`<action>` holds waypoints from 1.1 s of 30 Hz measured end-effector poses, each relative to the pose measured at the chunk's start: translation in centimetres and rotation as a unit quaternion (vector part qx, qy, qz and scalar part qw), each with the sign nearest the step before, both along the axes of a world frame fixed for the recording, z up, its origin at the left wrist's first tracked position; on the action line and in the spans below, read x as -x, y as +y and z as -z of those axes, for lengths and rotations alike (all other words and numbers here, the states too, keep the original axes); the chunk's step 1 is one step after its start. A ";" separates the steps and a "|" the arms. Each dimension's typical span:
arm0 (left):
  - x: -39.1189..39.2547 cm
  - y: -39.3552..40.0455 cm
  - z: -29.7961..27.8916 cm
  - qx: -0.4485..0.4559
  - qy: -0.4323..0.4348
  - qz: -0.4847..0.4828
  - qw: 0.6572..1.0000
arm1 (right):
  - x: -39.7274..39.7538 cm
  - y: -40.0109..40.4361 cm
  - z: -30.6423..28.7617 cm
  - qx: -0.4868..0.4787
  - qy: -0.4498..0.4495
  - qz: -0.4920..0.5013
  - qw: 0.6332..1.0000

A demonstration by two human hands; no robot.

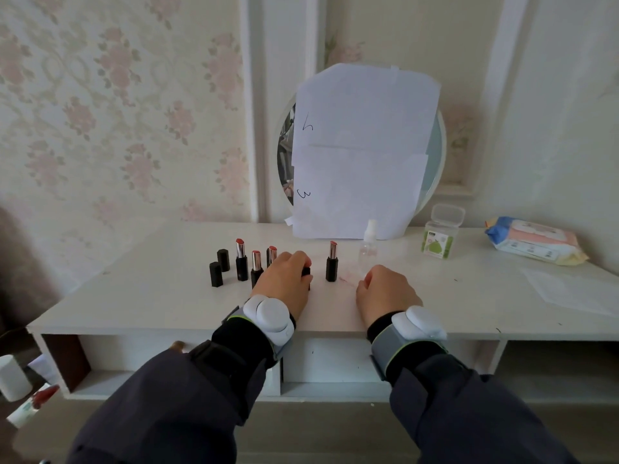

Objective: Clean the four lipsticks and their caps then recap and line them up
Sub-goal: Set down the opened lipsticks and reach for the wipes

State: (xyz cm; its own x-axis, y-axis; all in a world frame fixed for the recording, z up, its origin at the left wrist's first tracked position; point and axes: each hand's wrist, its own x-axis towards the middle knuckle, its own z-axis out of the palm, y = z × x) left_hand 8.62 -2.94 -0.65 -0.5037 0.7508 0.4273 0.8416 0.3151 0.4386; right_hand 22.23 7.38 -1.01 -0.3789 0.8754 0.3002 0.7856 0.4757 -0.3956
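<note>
Left hand (284,279) grip holds a small black plastic cap (306,272) on the white desk (167,296); right hand (385,291) loosely curled, empty. Cap likely light, rigid, slippery; pinch its sides.

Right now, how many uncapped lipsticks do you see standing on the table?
4. One tall at the back left, one in front of it, one partly behind the left hand, and one alone between the hands. None seems hidden.

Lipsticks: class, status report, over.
Left hand grips a black cap; right hand rests curled, empty. Four lipsticks uncapped, upright. Spray bottle behind right hand.
</note>
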 end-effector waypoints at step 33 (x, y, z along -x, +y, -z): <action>-7.2 6.3 -0.7 0.037 0.058 0.151 0.986 | -2.8 1.4 -0.2 -0.010 0.060 0.027 0.998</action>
State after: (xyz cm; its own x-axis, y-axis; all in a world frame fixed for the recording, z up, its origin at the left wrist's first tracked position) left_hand 15.84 3.33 0.01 -0.2034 0.8902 0.4077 0.9451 0.0697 0.3193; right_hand 25.02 8.81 -0.84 -0.2916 0.8868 0.3586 0.7577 0.4430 -0.4792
